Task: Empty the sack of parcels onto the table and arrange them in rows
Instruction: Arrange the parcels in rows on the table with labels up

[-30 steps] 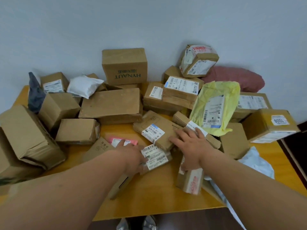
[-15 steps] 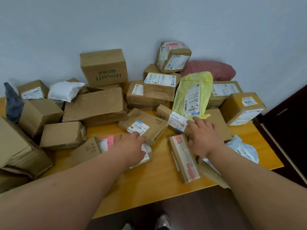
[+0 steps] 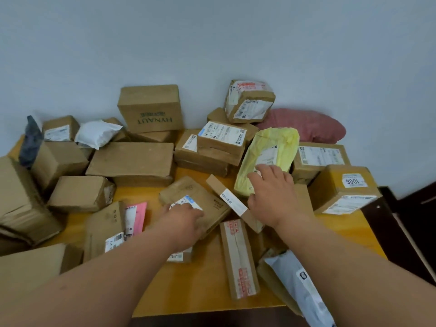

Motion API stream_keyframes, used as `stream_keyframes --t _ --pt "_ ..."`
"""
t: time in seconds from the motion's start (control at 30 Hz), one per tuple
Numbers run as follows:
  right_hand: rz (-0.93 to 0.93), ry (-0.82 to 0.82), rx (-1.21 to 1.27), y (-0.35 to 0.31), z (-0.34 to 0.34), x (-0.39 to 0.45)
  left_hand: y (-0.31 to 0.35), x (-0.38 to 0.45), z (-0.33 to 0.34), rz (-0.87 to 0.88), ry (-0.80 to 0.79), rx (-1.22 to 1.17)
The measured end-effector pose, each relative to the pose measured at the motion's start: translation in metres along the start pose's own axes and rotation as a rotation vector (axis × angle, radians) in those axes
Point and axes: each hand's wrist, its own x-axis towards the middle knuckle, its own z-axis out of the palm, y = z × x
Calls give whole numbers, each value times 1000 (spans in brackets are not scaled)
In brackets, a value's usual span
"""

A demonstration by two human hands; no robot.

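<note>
Head view, left hand (image 3: 182,220) covering box label (image 3: 187,204), fingertips blurred

Pale wall (image 3: 212,43), dark door (image 3: 415,223)

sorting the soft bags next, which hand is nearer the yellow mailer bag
Right. The right hand lies on the lower edge of the yellow mailer bag, fingers touching it. The left hand rests further left on a flat brown parcel, apart from the bag.

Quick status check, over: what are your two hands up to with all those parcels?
Left hand resting on flat brown parcel. Right hand reaching onto yellow mailer. Parcels heaped, no rows yet.
</note>
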Motion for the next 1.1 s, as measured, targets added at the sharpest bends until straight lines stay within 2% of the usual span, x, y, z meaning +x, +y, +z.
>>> stream_keyframes --t 0.13,0.3,0.53,0.6,0.67,0.77,0.8,0.93,1.03,1.1 --pt "-41 -113 7 -3 -2 22 -4 2 -3 -76 9 -32" --pt "-85 57 88 -14 -9 59 -21 15 -25 -153 219 -65" --pt "-64 -111 89 -31 -4 118 -67 55 -45 -301 148 -161" --pt "-61 -36 72 -35 0 120 -80 61 -44 -323 106 -206" --pt "-47 117 65 -39 0 118 -90 64 -42 -320 59 -211" --pt "-2 253 104 -47 -2 122 -103 68 -43 -308 103 -180" --pt "14 252 107 -48 -1 125 -106 69 -44 -305 128 -170" --pt "26 59 88 -55 5 129 -118 73 -45 -254 194 -92" --pt "34 115 94 -60 2 129 -127 75 -45 -230 105 -113" --pt "66 76 40 -62 -2 129 -132 77 -48 -219 102 -109"
